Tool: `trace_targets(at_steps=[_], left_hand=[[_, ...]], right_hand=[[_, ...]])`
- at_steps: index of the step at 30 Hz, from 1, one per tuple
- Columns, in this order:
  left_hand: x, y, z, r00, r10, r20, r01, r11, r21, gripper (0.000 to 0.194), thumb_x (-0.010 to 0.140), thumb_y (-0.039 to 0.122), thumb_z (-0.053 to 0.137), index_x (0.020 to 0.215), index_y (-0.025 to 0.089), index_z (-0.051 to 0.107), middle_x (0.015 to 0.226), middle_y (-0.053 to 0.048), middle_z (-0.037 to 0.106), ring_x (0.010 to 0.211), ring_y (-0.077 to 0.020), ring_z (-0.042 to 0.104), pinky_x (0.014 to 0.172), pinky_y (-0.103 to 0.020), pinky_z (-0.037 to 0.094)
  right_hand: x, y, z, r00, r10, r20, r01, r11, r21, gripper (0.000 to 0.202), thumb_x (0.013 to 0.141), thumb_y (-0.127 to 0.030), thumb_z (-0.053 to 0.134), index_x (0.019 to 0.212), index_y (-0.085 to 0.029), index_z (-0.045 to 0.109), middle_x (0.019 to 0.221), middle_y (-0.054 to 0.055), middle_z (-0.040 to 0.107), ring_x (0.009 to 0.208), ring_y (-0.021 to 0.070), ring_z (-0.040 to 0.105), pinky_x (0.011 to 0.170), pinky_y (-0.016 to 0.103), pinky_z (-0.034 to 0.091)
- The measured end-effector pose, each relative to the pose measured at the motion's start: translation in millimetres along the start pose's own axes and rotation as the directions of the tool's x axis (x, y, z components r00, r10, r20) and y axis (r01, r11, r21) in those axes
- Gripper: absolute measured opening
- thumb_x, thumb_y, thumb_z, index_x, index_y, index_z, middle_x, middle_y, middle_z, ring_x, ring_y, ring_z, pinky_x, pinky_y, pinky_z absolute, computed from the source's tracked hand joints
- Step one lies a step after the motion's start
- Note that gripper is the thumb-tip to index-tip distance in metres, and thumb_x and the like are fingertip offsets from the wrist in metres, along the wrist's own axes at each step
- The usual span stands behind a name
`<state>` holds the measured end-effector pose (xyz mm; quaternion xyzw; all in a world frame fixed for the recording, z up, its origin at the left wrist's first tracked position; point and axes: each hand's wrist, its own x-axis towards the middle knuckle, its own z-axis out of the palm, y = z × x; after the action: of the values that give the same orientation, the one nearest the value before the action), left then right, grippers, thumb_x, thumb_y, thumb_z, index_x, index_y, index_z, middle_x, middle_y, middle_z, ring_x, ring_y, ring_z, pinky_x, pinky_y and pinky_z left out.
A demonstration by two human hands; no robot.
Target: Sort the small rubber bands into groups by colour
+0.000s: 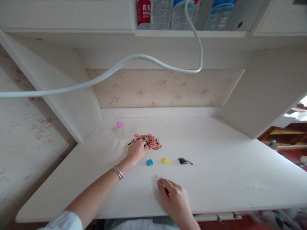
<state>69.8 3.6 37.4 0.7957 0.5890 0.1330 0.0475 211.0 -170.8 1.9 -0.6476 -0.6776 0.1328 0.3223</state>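
My left hand (137, 150), a bangle at its wrist, bends down onto the near left side of a heap of small multicoloured rubber bands (153, 142). Its fingers are drawn together at the heap, and whatever is between them is hidden. Nearer to me lie three small sorted piles in a row: blue rubber bands (149, 162), yellow rubber bands (165, 160) and black rubber bands (182, 161). Below these, my right hand (176, 197) rests on the tabletop with curled fingers, the thumb close to the index finger, and nothing shows in it.
A clear bottle with a pink top (120, 131) stands behind and left of the heap. One white cable (139, 57) crosses in front of the upper shelf, which holds several bottles (160, 14). Side panels (261, 83) enclose the white desk (227, 166).
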Motion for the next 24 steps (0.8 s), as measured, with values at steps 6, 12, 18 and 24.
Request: trace_targets(at_steps=[6, 12, 18, 24], left_hand=[[3, -8, -4.4, 1.000, -0.001, -0.015, 0.000, 1.000, -0.026, 0.024, 0.089, 0.028, 0.043, 0.086, 0.021, 0.066, 0.098, -0.004, 0.067, 0.090, -0.0159, 0.060, 0.074, -0.024, 0.042], [1, -20, -15.6, 0.999, -0.006, -0.042, 0.003, 0.998, -0.068, 0.024, 0.089, 0.029, 0.043, 0.089, 0.021, 0.066, 0.097, -0.004, 0.066, 0.088, -0.0147, 0.060, 0.076, -0.024, 0.041], [-25, -15, -25.9, 0.998, 0.035, -0.058, -0.041, 0.994, -0.103, 0.022, 0.089, 0.029, 0.044, 0.090, 0.023, 0.066, 0.094, -0.001, 0.067, 0.084, -0.0135, 0.061, 0.075, -0.022, 0.042], [-70, 6, -22.7, 0.991, 0.133, -0.012, -0.134, 0.989, -0.065, 0.027, 0.091, 0.033, 0.041, 0.087, 0.024, 0.066, 0.091, -0.002, 0.067, 0.080, -0.0150, 0.062, 0.067, -0.024, 0.041]], right_hand=[[0, 0, 0, 1.000, 0.007, 0.015, -0.007, 1.000, 0.003, 0.040, 0.094, -0.038, 0.033, 0.086, -0.023, 0.068, 0.070, 0.004, 0.068, 0.060, 0.0119, 0.060, 0.058, 0.018, 0.037], [-1, 1, 2, 1.000, -0.001, 0.025, 0.001, 1.000, -0.015, 0.037, 0.094, -0.037, 0.034, 0.086, -0.024, 0.068, 0.072, 0.002, 0.068, 0.062, 0.0116, 0.061, 0.059, 0.018, 0.036], [0, -1, 1, 1.000, -0.017, 0.012, 0.017, 0.999, -0.048, 0.037, 0.094, -0.036, 0.034, 0.084, -0.023, 0.067, 0.068, 0.001, 0.067, 0.059, 0.0109, 0.060, 0.056, 0.019, 0.034], [0, -3, 0, 0.999, -0.035, 0.012, 0.036, 0.997, -0.069, 0.037, 0.094, -0.035, 0.034, 0.084, -0.024, 0.068, 0.067, 0.001, 0.067, 0.059, 0.0101, 0.060, 0.056, 0.018, 0.034]])
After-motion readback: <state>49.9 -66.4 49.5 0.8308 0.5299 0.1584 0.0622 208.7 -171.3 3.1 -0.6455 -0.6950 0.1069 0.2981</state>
